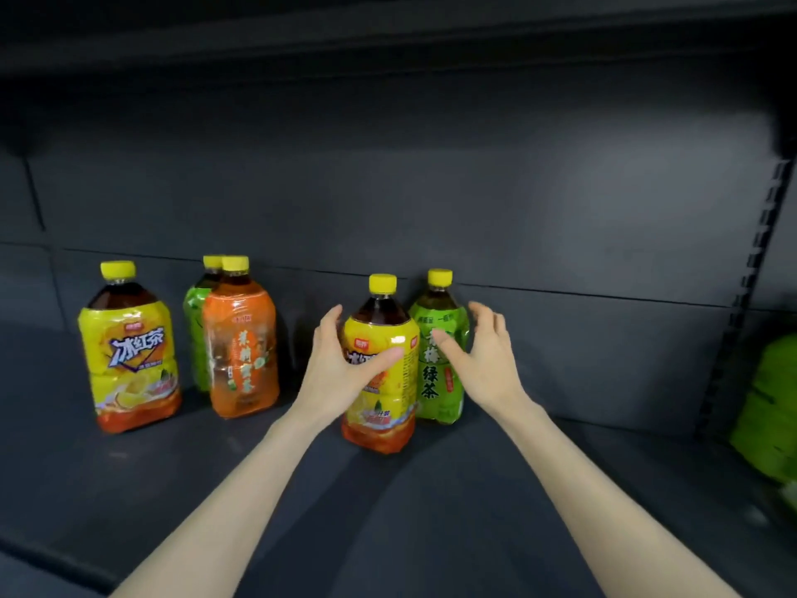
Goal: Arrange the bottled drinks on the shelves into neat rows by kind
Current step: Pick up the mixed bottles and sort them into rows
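The left hand [340, 364] is grasping the near yellow-labelled plastic bottle of dark tea [388, 394], thumb lying across the label and fingers curling round its left side. This bottle is standing upright right of centre on the dark grey matt shelf [431, 511]. The right hand [485, 360] is hovering with fingers spread and released around the right-hand green-labelled plastic bottle [440, 373], just behind and right of the yellow one; I cannot tell whether the thumb is touching it.

These 2 bottles are standing very close together, so dragging 1 sideways is likely risking a knock that tips the other. The glossy, crinkled film sleeves are looking slippery, and the broad rounded bodies are filling a single hand, so a loose grasp may be letting a bottle slide.

At the left, a second yellow-labelled bottle [129, 351] is standing apart from an orange-labelled bottle [241, 338], which is hiding most of another green-labelled bottle [196, 321]; crowding in there could be toppling them. All 5 are showing narrow necks and yellow screw caps.
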{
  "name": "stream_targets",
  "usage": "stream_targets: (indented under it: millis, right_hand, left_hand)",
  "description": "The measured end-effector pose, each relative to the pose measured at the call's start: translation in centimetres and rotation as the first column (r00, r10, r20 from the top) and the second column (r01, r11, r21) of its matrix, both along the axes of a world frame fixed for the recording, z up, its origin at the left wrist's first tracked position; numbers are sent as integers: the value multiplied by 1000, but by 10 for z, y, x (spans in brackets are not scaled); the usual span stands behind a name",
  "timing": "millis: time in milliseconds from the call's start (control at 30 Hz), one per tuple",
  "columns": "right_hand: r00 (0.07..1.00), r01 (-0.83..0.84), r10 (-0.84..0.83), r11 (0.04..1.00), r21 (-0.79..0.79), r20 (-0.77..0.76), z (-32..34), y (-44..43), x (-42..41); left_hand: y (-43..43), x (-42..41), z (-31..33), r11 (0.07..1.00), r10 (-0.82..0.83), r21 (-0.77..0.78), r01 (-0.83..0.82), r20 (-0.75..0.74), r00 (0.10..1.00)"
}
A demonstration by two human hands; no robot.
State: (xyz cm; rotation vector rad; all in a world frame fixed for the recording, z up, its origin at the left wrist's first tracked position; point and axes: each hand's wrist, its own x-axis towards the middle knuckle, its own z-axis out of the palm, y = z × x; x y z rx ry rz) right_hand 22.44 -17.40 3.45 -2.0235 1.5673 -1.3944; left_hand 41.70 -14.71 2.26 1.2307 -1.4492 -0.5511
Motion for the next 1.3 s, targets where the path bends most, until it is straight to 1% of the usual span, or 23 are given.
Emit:
stream_targets:
  millis: [33,100,167,200,333,533,700,833,900,967,1033,1067,1133,1200,1267,1300]
  right_hand:
    - [999,-7,6,1000,24,47,-1,-7,3]
    - [988,-35,21,996,83,155,-4,-19,10]
    - [969,-53,21,991,123,244,-11,-28,15]
    - [965,-39,3,991,131,262,-13,-31,17]
    - [963,84,-111,989,120,244,-17,-28,22]
    - [931,296,-297,955,35,214,-21,14,19]
    - [927,305,-300,952,9,224,-23,60,21]
    - [930,282,-274,960,5,245,-26,84,38]
    - [930,276,-266,961,-6,252,-27,94,46]
    - [933,261,-244,965,-31,264,-29,102,54]
    - [937,227,-207,973,-40,283,-30,109,65]
    - [935,204,-182,978,-42,306,-31,111,72]
    - [927,171,-152,985,-25,343,-33,115,89]
    - [919,157,-156,987,26,361,-33,116,107]
    - [904,124,-146,989,81,401,-34,112,124]
    - [895,86,-115,993,87,431,-34,110,133]
  left_hand:
    - [-8,4,-3,998,-63,27,65,-50,997]
    - [-21,9,-9,986,-157,42,161,-99,983]
    - [-27,8,-14,975,-221,6,224,-131,966]
    - [-28,8,-15,968,-251,-15,251,-145,957]
    - [-33,5,-22,953,-302,-74,294,-162,939]
    - [-38,7,-25,960,-280,-66,273,-138,950]
    - [-32,6,-19,960,-278,-34,277,-79,957]
    - [-24,20,-17,942,-332,45,333,-24,943]
    - [-12,34,-20,933,-356,58,354,18,934]
    - [4,48,-26,953,-301,65,296,74,951]
    - [20,64,-33,984,-180,36,177,128,975]
    - [29,72,-35,993,-115,-6,117,129,985]
    - [40,91,-38,994,13,-105,-4,85,996]
    - [43,111,-37,975,146,-172,-138,37,989]
    - [39,131,-35,951,253,-185,-249,-4,968]
    - [35,140,-33,943,283,-179,-281,-15,959]
